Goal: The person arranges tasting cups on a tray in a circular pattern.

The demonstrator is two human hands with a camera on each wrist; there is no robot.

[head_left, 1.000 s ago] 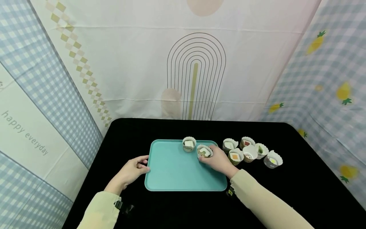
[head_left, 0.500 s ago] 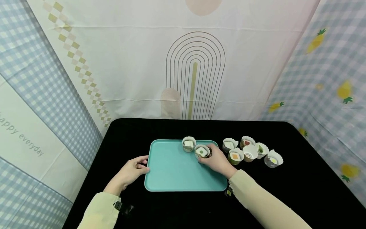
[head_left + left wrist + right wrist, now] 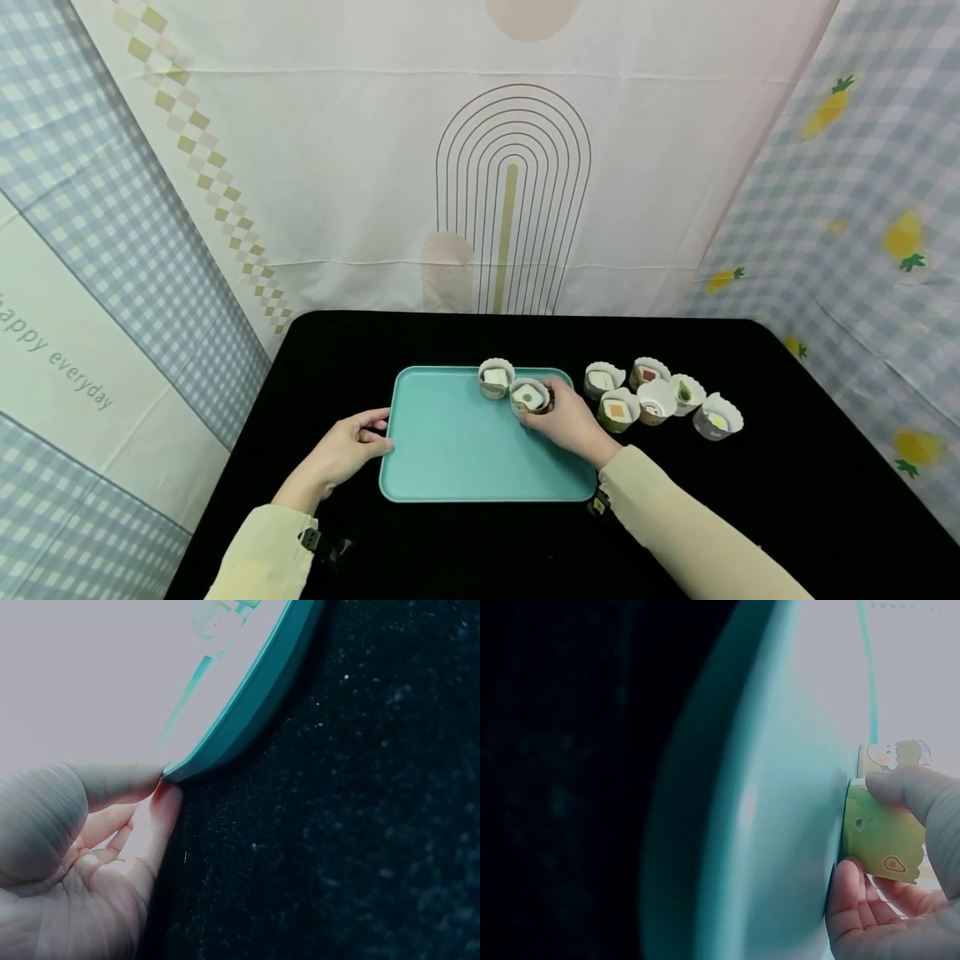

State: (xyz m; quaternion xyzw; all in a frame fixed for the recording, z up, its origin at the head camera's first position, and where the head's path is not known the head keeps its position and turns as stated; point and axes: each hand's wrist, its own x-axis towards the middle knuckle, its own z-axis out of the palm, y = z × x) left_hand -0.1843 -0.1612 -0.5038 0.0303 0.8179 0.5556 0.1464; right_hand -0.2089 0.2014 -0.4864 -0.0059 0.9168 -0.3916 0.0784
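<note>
While the turquoise tray (image 3: 457,458) is touched at its left rim by the left hand (image 3: 345,454), a green scalloped paper cup (image 3: 529,398) is held by the right hand (image 3: 573,427) over the tray's rear right part. Right grip: narrowed around the cup, wall clasped between thumb and fingers. Left grip: thumb and fingertips are set against the tray rim; whether the rim is pinched or only touched cannot be told. The held cup is kept upright, opening up; a white piece marked with green is seen inside, and an avocado print is shown on its side in the right wrist view. Whether its base is fully set on the tray cannot be told.

Just left of it, by the tray's rear rim, a cup with a white block (image 3: 495,378) is placed. Right of the tray, six more cups are grouped on the black tabletop (image 3: 480,550): a cup with white contents (image 3: 603,380) nearest the tray's rear right corner, a cup with an orange-topped square (image 3: 618,411) in front of it, then a cup with a dark red piece (image 3: 648,374), a white-walled cup (image 3: 657,403), its contents partly hidden, a cup with green contents (image 3: 686,395), and, farthest from the tray, a cup with a yellow-marked piece (image 3: 717,417). Behind the tray, a white cloth printed with arches (image 3: 514,200) is hung.
</note>
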